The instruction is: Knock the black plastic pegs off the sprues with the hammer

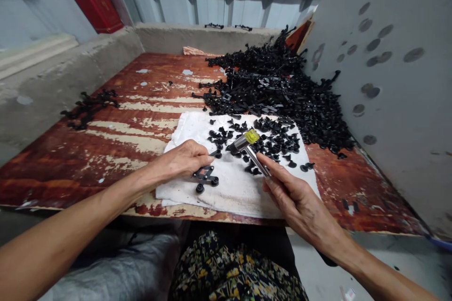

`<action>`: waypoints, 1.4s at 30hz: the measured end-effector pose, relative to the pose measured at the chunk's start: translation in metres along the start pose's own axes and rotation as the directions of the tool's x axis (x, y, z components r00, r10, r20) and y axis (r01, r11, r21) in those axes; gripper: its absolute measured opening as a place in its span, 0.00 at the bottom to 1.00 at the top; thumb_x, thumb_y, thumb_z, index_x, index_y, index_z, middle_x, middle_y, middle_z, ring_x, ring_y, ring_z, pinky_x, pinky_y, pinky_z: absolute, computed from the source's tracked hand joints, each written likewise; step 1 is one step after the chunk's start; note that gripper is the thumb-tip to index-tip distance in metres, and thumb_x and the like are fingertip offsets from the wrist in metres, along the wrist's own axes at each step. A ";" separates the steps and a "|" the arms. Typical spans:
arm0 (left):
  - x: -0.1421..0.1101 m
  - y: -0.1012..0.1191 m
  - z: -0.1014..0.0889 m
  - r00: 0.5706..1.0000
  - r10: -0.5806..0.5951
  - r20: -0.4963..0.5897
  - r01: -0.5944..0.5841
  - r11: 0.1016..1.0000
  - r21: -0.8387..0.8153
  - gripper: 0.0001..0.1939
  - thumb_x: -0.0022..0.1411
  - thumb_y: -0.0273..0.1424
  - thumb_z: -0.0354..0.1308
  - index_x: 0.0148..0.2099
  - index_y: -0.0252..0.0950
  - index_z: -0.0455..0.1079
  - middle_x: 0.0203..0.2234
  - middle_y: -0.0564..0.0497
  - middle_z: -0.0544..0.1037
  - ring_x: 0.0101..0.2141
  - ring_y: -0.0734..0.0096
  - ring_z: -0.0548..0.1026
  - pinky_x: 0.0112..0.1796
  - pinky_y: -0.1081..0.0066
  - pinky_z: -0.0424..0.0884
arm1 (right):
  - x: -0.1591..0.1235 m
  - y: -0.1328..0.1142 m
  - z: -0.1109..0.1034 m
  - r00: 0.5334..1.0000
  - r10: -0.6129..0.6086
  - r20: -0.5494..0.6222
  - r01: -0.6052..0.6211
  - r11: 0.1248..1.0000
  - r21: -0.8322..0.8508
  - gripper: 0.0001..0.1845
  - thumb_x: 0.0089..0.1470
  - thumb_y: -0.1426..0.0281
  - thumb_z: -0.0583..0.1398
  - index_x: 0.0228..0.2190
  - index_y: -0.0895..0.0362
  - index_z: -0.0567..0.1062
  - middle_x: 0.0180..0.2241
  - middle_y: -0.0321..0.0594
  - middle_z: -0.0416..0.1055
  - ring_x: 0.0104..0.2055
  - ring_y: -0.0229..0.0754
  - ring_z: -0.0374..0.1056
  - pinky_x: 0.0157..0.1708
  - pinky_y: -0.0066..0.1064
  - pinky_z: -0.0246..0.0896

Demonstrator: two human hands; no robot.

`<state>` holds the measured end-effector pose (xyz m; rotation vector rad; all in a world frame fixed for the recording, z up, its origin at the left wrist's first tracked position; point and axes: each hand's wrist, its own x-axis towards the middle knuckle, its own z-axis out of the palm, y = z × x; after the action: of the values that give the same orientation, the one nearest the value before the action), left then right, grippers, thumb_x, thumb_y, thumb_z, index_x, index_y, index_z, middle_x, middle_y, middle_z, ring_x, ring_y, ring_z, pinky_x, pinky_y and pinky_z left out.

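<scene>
My left hand (183,160) rests on a white cloth (233,188), fingers curled over a black plastic sprue piece (205,177) with round caps at its ends, pressing it down. In my right hand (293,195) is a small mallet (247,143) with a metal handle and a head that has a yellow face and a black face. The head hovers just above the cloth, close to the fingertips of my left hand. Several loose black caps (271,138) lie scattered on the far half of the cloth.
A big heap of black plastic sprues (282,89) fills the back right of the worn red-brown board (116,146). A smaller clump (88,108) lies at the left. A grey spotted panel (388,89) walls the right side; concrete ledges run along the left and back.
</scene>
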<state>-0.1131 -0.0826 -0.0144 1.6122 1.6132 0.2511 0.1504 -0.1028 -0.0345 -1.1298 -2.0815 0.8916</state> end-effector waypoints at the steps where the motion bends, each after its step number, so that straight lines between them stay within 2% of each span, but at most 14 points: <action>1: 0.000 0.001 0.000 1.000 0.001 -0.005 -0.001 1.000 0.004 0.18 0.55 0.43 0.51 0.21 0.36 0.63 0.13 0.56 0.60 0.17 0.78 0.56 0.19 0.74 0.48 | 0.000 0.000 0.000 1.000 -0.002 0.009 0.002 1.000 -0.007 0.27 0.61 0.73 0.50 0.61 0.58 0.67 0.55 0.47 0.72 0.54 0.46 0.71 0.56 0.46 0.63; 5: -0.001 0.005 0.000 0.999 0.017 -0.029 -0.016 1.000 0.017 0.18 0.54 0.42 0.52 0.20 0.36 0.62 0.12 0.56 0.60 0.16 0.77 0.56 0.19 0.74 0.48 | 0.003 -0.002 0.000 0.997 -0.044 0.059 0.047 0.998 -0.051 0.27 0.62 0.73 0.50 0.61 0.59 0.66 0.56 0.48 0.71 0.55 0.47 0.71 0.55 0.46 0.65; 9: 0.000 0.005 0.001 0.998 0.020 -0.064 -0.019 1.000 0.010 0.17 0.54 0.41 0.54 0.19 0.36 0.61 0.11 0.56 0.61 0.16 0.77 0.57 0.19 0.73 0.47 | 0.007 -0.004 0.003 0.973 -0.231 0.014 0.231 0.966 -0.114 0.30 0.61 0.78 0.49 0.63 0.53 0.62 0.56 0.47 0.71 0.53 0.46 0.71 0.51 0.43 0.70; 12: -0.001 0.005 0.000 0.997 0.010 -0.076 -0.009 1.000 0.006 0.17 0.54 0.41 0.55 0.19 0.36 0.62 0.12 0.56 0.61 0.16 0.77 0.57 0.20 0.73 0.47 | 0.012 -0.004 0.005 0.951 -0.310 0.024 0.306 0.921 -0.240 0.34 0.58 0.80 0.48 0.65 0.56 0.59 0.42 0.49 0.75 0.36 0.42 0.73 0.36 0.36 0.73; 14: -0.001 0.006 -0.001 0.997 -0.001 -0.074 0.001 1.000 -0.001 0.17 0.54 0.41 0.55 0.19 0.36 0.62 0.12 0.56 0.60 0.16 0.77 0.56 0.19 0.72 0.47 | 0.014 -0.005 0.004 0.945 -0.310 0.099 0.326 0.885 -0.333 0.36 0.55 0.81 0.47 0.65 0.58 0.59 0.33 0.44 0.72 0.26 0.39 0.66 0.26 0.32 0.69; 15: -0.001 0.006 -0.001 0.998 -0.005 -0.070 0.005 1.000 -0.005 0.18 0.54 0.41 0.55 0.19 0.36 0.62 0.12 0.56 0.60 0.16 0.77 0.56 0.19 0.72 0.47 | 0.014 -0.006 0.003 0.942 -0.311 0.125 0.335 0.873 -0.355 0.36 0.54 0.82 0.47 0.65 0.59 0.59 0.31 0.42 0.70 0.24 0.39 0.64 0.23 0.31 0.67; 20: -0.001 0.003 -0.001 0.999 -0.002 -0.039 0.001 1.000 -0.027 0.17 0.55 0.41 0.54 0.20 0.36 0.64 0.12 0.56 0.61 0.16 0.77 0.56 0.20 0.73 0.49 | 0.013 -0.015 -0.002 0.926 -0.378 0.019 0.361 0.865 -0.349 0.39 0.55 0.83 0.47 0.67 0.56 0.52 0.32 0.41 0.67 0.27 0.39 0.63 0.26 0.30 0.65; 24: 0.000 0.000 0.000 1.000 0.000 -0.031 -0.001 0.999 -0.034 0.17 0.55 0.41 0.54 0.21 0.35 0.65 0.13 0.55 0.64 0.17 0.76 0.58 0.20 0.73 0.50 | 0.014 -0.014 -0.001 0.933 -0.319 0.165 0.359 0.830 -0.428 0.41 0.50 0.83 0.48 0.66 0.56 0.55 0.30 0.39 0.66 0.22 0.38 0.59 0.20 0.29 0.61; 28: 0.000 0.001 0.000 1.000 -0.016 -0.017 0.015 0.999 -0.041 0.17 0.55 0.42 0.54 0.21 0.35 0.66 0.13 0.55 0.64 0.16 0.77 0.57 0.20 0.73 0.50 | 0.013 -0.014 0.000 0.939 -0.337 0.066 0.338 0.871 -0.356 0.41 0.54 0.82 0.47 0.68 0.54 0.49 0.32 0.41 0.68 0.27 0.40 0.63 0.27 0.31 0.67; 32: 0.000 0.002 0.001 0.999 0.001 -0.032 -0.002 0.999 -0.051 0.18 0.54 0.41 0.54 0.19 0.35 0.64 0.13 0.55 0.63 0.16 0.77 0.57 0.20 0.73 0.49 | 0.013 -0.013 0.002 0.937 -0.288 0.198 0.346 0.843 -0.413 0.41 0.51 0.82 0.48 0.66 0.55 0.54 0.31 0.41 0.68 0.22 0.38 0.59 0.22 0.29 0.64; 36: 0.001 -0.002 0.001 0.998 0.019 -0.054 -0.022 0.998 -0.056 0.17 0.54 0.41 0.54 0.19 0.36 0.63 0.12 0.56 0.62 0.17 0.77 0.57 0.20 0.73 0.49 | 0.012 -0.011 0.002 0.953 -0.273 0.128 0.301 0.885 -0.355 0.40 0.54 0.82 0.47 0.67 0.55 0.51 0.35 0.45 0.71 0.26 0.40 0.64 0.27 0.33 0.68; 40: 0.002 -0.004 -0.001 0.998 0.058 -0.025 -0.060 0.997 -0.058 0.18 0.54 0.41 0.54 0.19 0.36 0.61 0.13 0.56 0.62 0.17 0.77 0.57 0.20 0.73 0.49 | 0.018 -0.014 0.000 0.953 -0.224 0.204 0.285 0.894 -0.346 0.35 0.54 0.80 0.48 0.64 0.59 0.61 0.37 0.48 0.74 0.30 0.43 0.69 0.31 0.37 0.70; 42: 0.000 0.000 0.000 0.994 0.107 0.000 -0.107 0.993 -0.048 0.17 0.55 0.41 0.53 0.20 0.36 0.61 0.14 0.56 0.62 0.17 0.77 0.57 0.20 0.74 0.50 | 0.026 -0.018 0.000 0.969 -0.217 0.116 0.240 0.934 -0.264 0.30 0.59 0.76 0.49 0.62 0.58 0.62 0.40 0.48 0.74 0.35 0.44 0.71 0.37 0.39 0.70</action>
<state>-0.1137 -0.0828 -0.0142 1.6633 1.5095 0.3414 0.1306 -0.0877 -0.0160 -0.9696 -2.4054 0.5578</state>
